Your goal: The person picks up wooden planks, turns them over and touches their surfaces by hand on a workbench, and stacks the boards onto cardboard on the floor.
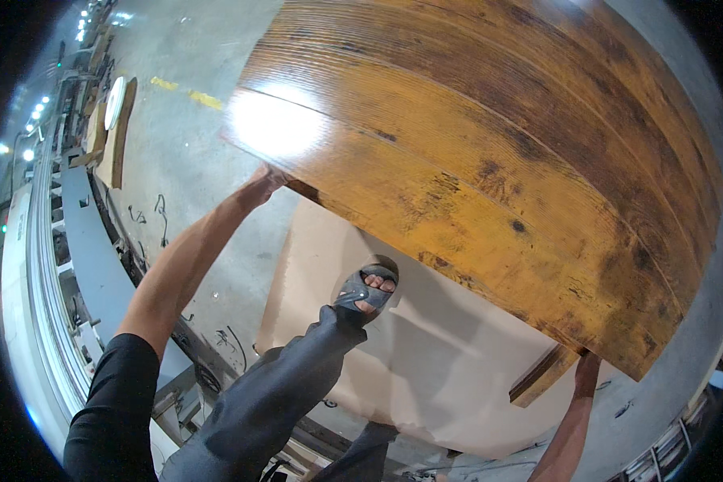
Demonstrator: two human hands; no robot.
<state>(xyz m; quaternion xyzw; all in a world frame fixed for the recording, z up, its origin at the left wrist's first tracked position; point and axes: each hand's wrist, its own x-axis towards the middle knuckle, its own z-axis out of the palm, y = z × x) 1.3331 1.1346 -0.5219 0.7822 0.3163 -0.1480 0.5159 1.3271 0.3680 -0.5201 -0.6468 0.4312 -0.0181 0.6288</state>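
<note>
A large, glossy brown wooden panel (pixel 458 161) with plank lines and dark knots fills the upper right, tilted across the view. My left hand (pixel 271 175) holds its near edge toward the left corner, with the fingers mostly hidden beneath. At the near right corner my right hand (pixel 588 371) grips the same edge from below, and its fingers are also largely out of sight. A short wooden bar (pixel 541 379) sticks out from under the panel beside my right hand. Bright light reflects off the panel's left end.
Below the panel, a tan cardboard sheet (pixel 450 377) lies on the grey concrete floor (pixel 193 48), and my sandalled foot (pixel 367 291) stands on it. A long grey metal machine frame (pixel 96 249) runs along the left. Loose cables (pixel 162 218) and yellow floor marks (pixel 206 100) lie nearby.
</note>
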